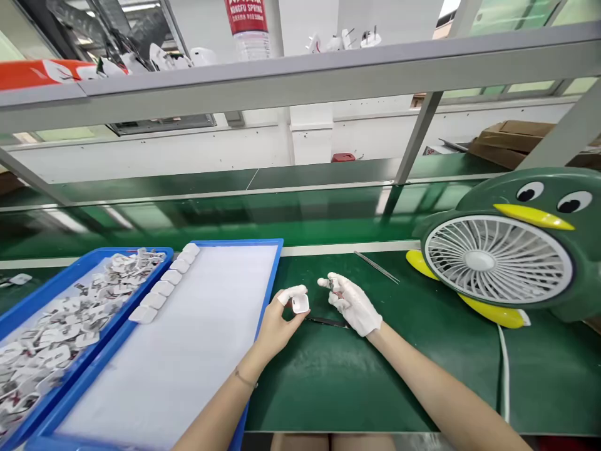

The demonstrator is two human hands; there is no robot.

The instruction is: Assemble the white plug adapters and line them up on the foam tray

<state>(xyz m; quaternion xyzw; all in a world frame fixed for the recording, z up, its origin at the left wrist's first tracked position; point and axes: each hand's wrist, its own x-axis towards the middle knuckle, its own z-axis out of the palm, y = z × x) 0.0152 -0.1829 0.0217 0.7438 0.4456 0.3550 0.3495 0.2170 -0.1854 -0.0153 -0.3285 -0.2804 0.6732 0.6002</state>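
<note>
A small white square case [300, 304] is pinched between the thumb and fingers of my left hand [278, 321], its hollow side facing up. White covers sit on some of that hand's fingers. My right hand [353, 304], in a white glove, holds a small dark and red part [334, 288] at its fingertips, a short way right of the case. Below and between both hands, a dark thin tool [326, 322] lies on the green table [375, 388]. Metal tweezers [377, 267] rest beyond my right hand.
On the left, a blue tray [271, 275] with a white liner carries a row of white caps [163, 288]. Another blue tray [89, 258] holds many small white parts. A penguin-shaped fan [498, 259] stands right, its cable [504, 376] running frontward. A shelf [300, 78] crosses above.
</note>
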